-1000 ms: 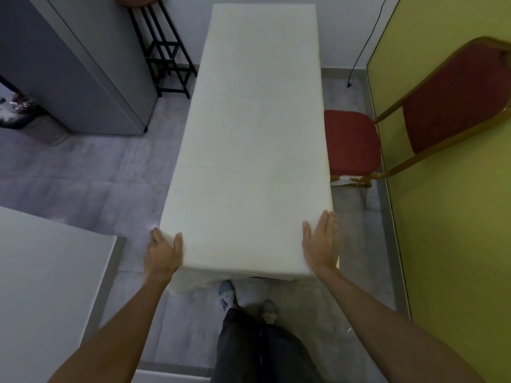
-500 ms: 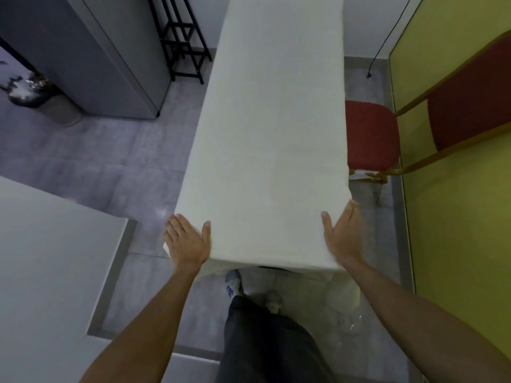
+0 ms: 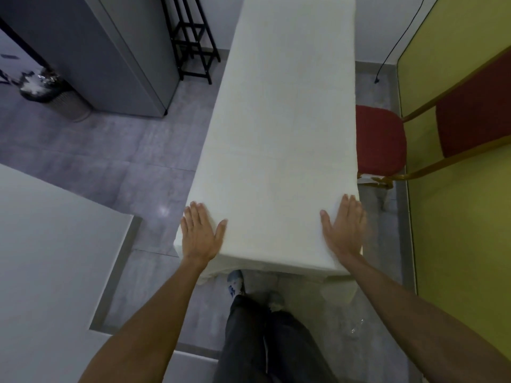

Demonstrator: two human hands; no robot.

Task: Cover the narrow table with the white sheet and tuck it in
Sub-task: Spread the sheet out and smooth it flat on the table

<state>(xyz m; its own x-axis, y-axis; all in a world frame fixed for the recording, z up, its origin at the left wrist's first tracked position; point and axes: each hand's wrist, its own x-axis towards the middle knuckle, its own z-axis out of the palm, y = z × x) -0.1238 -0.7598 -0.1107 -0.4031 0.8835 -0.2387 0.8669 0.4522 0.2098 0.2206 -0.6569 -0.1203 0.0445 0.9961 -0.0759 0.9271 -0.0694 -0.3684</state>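
The white sheet [image 3: 279, 139] lies smooth over the whole top of the narrow table, which runs away from me to the far wall; the table itself is hidden under it. My left hand [image 3: 199, 232] rests flat, fingers spread, on the sheet's near left corner. My right hand [image 3: 343, 226] lies flat on the near right corner, fingers pointing away. Neither hand grips the cloth. A loose fold of sheet [image 3: 206, 273] hangs below the near edge at the left.
A red chair [image 3: 378, 142] with a gold frame stands close against the table's right side, by a yellow-green wall [image 3: 456, 217]. A grey cabinet [image 3: 110, 51], black rack [image 3: 193, 45] and bin [image 3: 52, 92] stand left. A white surface [image 3: 49, 258] is near left.
Both hands went from curling over the near corners to lying flat on top, sliding slightly forward along the sheet. The camera shifted, so the table sits further right in view.
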